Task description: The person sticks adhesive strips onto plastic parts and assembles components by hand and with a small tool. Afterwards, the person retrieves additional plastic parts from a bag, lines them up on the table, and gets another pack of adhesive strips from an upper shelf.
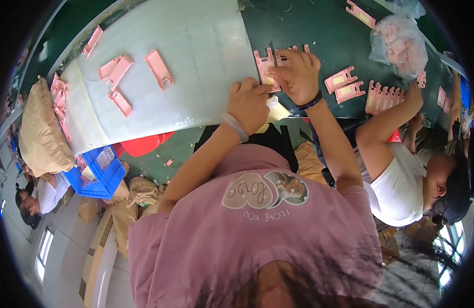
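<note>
A flat pink plastic part (263, 62) with two prongs lies on the dark green tabletop, a pale yellow label showing on it. My left hand (249, 105), fingers curled, holds its near end. From the right, my right hand (298, 77) is closed, with its thumb on the part beside the label. Its fingers partly cover a second pink part (282, 57) just to the right. A pale yellow sheet (277, 110) sits at the table edge, below both hands and touching or very near the left one.
Loose pink parts (158, 68) lie on the whitish mat (196, 46) at left. Labelled pink parts (341, 78) and a clear bag of pink pieces (399, 43) are at right, where a co-worker (401, 174) sits close. A blue bin (104, 172) and brown sack (44, 131) flank the left edge.
</note>
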`<state>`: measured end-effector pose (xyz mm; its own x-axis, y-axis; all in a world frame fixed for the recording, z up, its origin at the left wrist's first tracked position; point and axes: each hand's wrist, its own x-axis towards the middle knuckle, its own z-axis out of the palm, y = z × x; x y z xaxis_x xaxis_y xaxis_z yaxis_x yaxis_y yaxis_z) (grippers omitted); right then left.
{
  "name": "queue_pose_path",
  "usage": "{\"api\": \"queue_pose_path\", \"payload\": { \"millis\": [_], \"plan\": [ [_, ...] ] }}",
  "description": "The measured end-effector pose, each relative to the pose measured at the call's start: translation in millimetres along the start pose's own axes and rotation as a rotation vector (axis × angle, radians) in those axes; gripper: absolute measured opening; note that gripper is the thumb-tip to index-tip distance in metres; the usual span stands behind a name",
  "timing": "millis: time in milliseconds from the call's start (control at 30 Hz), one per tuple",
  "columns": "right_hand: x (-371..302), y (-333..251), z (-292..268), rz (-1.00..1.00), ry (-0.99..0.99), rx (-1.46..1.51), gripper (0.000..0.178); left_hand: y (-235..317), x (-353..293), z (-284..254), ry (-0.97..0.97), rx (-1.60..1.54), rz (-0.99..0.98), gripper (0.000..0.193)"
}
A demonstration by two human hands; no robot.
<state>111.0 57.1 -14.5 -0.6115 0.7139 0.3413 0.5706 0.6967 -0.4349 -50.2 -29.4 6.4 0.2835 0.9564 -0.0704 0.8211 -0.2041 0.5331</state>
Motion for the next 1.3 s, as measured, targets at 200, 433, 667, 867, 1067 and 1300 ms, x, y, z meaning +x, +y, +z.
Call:
{"api": "queue_pose_path", "payload": {
  "millis": [200,433,667,867,1067,1300],
  "plan": [
    [-1,-5,-9,0.149,0.086,0.025,0.020,-5,0,-8,-0.048,-0.109,-0.021,0.019],
    [-12,-46,-32,0.399,-0.149,0.910,0.010,-30,-18,-31,0.079,-0.552,0.056,0.024],
    [-11,-64,-4,0.430,0.047,0.470,0.013,-50,-42,-50,0.007,-0.619,-0.232,0.029],
    [-25,-51,10,0.242,-0.193,-0.210,0.042,-107,-61,-81,0.319,-0.395,-0.213,0.025],
    [-38,-33,10,0.419,-0.103,-0.355,0.043,-161,-82,-92,0.288,-0.093,-0.119,0.029],
    [-40,-15,-3,0.508,0.023,-0.334,0.048,-151,-71,-91,0.213,-0.252,-0.225,0.031]
  ]
}}
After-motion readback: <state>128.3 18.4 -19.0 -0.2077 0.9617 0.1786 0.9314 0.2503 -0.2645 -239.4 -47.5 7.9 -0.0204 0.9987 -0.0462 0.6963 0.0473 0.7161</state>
